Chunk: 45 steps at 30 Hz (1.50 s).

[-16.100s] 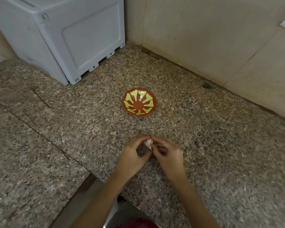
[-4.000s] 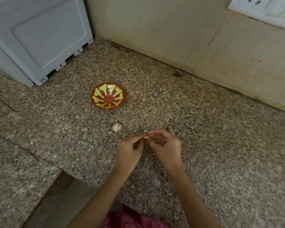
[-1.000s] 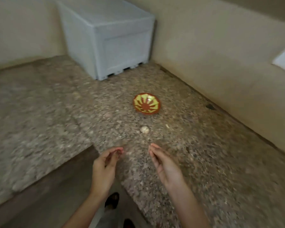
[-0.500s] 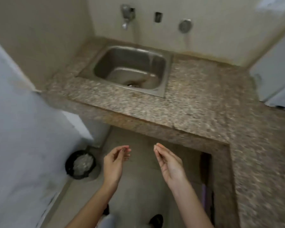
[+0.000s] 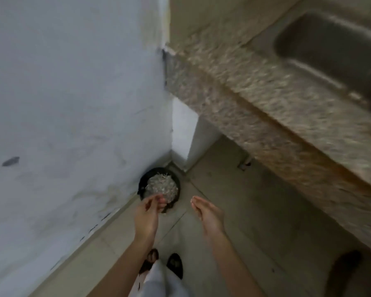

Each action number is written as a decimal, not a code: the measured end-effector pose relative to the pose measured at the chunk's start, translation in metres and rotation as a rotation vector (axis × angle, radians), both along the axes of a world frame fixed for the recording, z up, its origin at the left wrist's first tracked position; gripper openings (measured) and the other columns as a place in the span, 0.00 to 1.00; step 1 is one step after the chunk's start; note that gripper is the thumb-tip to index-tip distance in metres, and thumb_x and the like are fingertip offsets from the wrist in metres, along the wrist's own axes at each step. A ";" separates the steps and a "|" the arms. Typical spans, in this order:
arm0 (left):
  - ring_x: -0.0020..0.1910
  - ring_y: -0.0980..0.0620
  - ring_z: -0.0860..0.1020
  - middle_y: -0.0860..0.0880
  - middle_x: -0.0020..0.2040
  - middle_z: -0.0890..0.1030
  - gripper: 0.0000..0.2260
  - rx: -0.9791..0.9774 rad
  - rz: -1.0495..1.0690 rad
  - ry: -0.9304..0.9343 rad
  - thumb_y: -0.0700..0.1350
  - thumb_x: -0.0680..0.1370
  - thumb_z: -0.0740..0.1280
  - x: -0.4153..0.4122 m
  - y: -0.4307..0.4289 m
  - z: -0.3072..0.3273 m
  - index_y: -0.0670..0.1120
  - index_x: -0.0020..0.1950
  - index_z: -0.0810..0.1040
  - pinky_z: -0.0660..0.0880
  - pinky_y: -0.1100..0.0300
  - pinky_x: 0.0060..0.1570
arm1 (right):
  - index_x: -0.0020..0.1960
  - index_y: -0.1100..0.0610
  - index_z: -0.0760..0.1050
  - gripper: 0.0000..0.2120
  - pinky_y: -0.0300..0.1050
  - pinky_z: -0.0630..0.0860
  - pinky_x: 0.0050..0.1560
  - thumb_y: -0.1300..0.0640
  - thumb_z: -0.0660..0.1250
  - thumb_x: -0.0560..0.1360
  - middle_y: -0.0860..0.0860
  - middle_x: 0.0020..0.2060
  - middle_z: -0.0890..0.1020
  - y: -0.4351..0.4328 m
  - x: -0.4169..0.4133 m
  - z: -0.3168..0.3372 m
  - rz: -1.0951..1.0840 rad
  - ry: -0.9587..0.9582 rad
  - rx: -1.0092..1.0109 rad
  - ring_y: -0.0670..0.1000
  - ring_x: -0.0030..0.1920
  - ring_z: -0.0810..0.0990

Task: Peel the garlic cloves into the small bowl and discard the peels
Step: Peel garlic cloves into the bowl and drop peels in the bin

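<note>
Nearest, at the bottom edge: two dark sandals (image 5: 175,264) on the pale tiled floor (image 5: 234,232), with a light trouser leg (image 5: 163,281) just in front of them.

Above these, both forearms reaching forward. Left hand (image 5: 148,215) with fingers curled in toward the thumb, fingertips gathered as for a pinch; whether anything is held there, impossible to tell through the blur. Right hand (image 5: 209,215) a little apart to the right, fingers straight and together, palm turned leftward, holding nothing.

Just beyond the left hand, partly overlapped by its fingertips: a round black bin (image 5: 140,185) on the floor, holding pale shredded scraps (image 5: 162,186).

Bin tucked into the corner against the grey-white wall (image 5: 73,103) on the left.

Farther right and higher: a speckled granite counter (image 5: 266,99), blurred, with a steel sink (image 5: 330,43) set into it at the far right.
</note>
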<state>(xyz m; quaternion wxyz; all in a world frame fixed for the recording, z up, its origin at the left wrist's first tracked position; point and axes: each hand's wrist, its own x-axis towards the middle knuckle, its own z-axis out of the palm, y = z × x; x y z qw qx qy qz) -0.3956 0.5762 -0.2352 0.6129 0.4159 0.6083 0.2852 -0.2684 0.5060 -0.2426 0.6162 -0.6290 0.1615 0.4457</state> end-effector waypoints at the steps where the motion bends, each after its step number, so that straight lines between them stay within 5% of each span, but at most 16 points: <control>1: 0.42 0.49 0.82 0.45 0.43 0.84 0.10 -0.008 0.021 0.021 0.38 0.82 0.60 -0.005 0.010 -0.020 0.41 0.50 0.81 0.78 0.57 0.47 | 0.48 0.69 0.81 0.06 0.32 0.79 0.37 0.75 0.69 0.73 0.56 0.38 0.84 0.014 -0.001 -0.023 0.031 -0.029 -0.021 0.47 0.36 0.84; 4: 0.40 0.53 0.82 0.46 0.42 0.84 0.10 -0.027 0.103 0.059 0.38 0.82 0.60 -0.022 0.041 -0.093 0.42 0.49 0.81 0.79 0.60 0.44 | 0.44 0.65 0.83 0.07 0.36 0.79 0.38 0.74 0.70 0.72 0.54 0.36 0.84 0.060 -0.008 -0.110 0.168 -0.140 -0.089 0.49 0.36 0.84; 9: 0.39 0.53 0.81 0.46 0.42 0.83 0.10 -0.031 0.187 0.093 0.36 0.82 0.59 -0.044 0.069 -0.181 0.41 0.50 0.81 0.76 0.66 0.39 | 0.31 0.48 0.83 0.19 0.55 0.82 0.51 0.71 0.73 0.70 0.54 0.38 0.85 0.108 -0.014 -0.230 0.430 -0.440 -0.191 0.57 0.43 0.84; 14: 0.42 0.51 0.81 0.45 0.43 0.84 0.11 -0.030 0.196 0.108 0.36 0.82 0.59 -0.052 0.087 -0.229 0.40 0.51 0.81 0.76 0.67 0.40 | 0.48 0.64 0.85 0.08 0.41 0.77 0.53 0.70 0.67 0.76 0.54 0.43 0.84 0.142 -0.015 -0.279 0.690 -0.712 -0.202 0.52 0.48 0.82; 17: 0.40 0.54 0.81 0.43 0.43 0.84 0.10 -0.004 0.183 0.107 0.37 0.82 0.60 -0.052 0.091 -0.239 0.39 0.51 0.81 0.77 0.69 0.39 | 0.55 0.62 0.84 0.10 0.30 0.70 0.55 0.68 0.66 0.78 0.55 0.52 0.85 0.154 -0.015 -0.292 0.885 -0.830 -0.273 0.51 0.54 0.82; 21: 0.39 0.55 0.81 0.44 0.43 0.84 0.09 0.002 0.188 0.116 0.37 0.81 0.61 -0.050 0.096 -0.243 0.38 0.52 0.81 0.77 0.70 0.39 | 0.47 0.60 0.85 0.07 0.38 0.79 0.52 0.68 0.70 0.75 0.54 0.45 0.86 0.162 -0.015 -0.300 0.863 -0.890 -0.314 0.49 0.45 0.82; 25: 0.38 0.55 0.80 0.42 0.44 0.83 0.09 0.003 0.178 0.086 0.37 0.81 0.61 -0.045 0.100 -0.238 0.37 0.52 0.81 0.76 0.70 0.38 | 0.56 0.62 0.83 0.10 0.39 0.75 0.62 0.67 0.67 0.78 0.56 0.54 0.85 0.162 -0.015 -0.296 1.010 -0.909 -0.299 0.53 0.55 0.82; 28: 0.39 0.54 0.80 0.41 0.44 0.83 0.09 0.013 0.169 0.068 0.36 0.81 0.61 -0.041 0.098 -0.230 0.36 0.53 0.81 0.76 0.70 0.38 | 0.52 0.66 0.83 0.08 0.41 0.79 0.55 0.69 0.66 0.77 0.59 0.49 0.85 0.159 -0.012 -0.292 0.986 -0.959 -0.306 0.56 0.51 0.83; 31: 0.39 0.55 0.80 0.43 0.44 0.83 0.08 0.014 0.153 0.061 0.36 0.81 0.62 -0.037 0.095 -0.225 0.37 0.52 0.81 0.76 0.70 0.39 | 0.44 0.60 0.84 0.03 0.38 0.80 0.48 0.66 0.72 0.74 0.52 0.41 0.85 0.159 -0.011 -0.284 0.918 -0.904 -0.262 0.46 0.41 0.82; 36: 0.42 0.53 0.81 0.43 0.45 0.83 0.09 0.022 0.115 0.072 0.36 0.81 0.61 -0.030 0.089 -0.199 0.37 0.54 0.81 0.78 0.67 0.43 | 0.47 0.58 0.84 0.05 0.33 0.77 0.47 0.63 0.70 0.77 0.48 0.43 0.85 0.144 -0.007 -0.248 0.696 -0.583 -0.127 0.43 0.45 0.82; 40: 0.45 0.53 0.82 0.47 0.45 0.84 0.08 0.053 0.012 0.079 0.39 0.81 0.63 -0.011 0.074 -0.128 0.44 0.50 0.82 0.78 0.57 0.52 | 0.49 0.60 0.83 0.07 0.38 0.81 0.49 0.67 0.67 0.77 0.55 0.46 0.86 0.108 -0.001 -0.153 0.388 -0.233 0.030 0.50 0.48 0.85; 45: 0.45 0.61 0.81 0.53 0.46 0.84 0.07 0.157 -0.244 0.059 0.40 0.80 0.64 0.027 0.035 0.000 0.47 0.51 0.82 0.77 0.67 0.45 | 0.49 0.61 0.82 0.08 0.37 0.80 0.48 0.68 0.64 0.78 0.54 0.41 0.86 0.028 0.011 -0.008 0.067 -0.076 0.167 0.48 0.44 0.85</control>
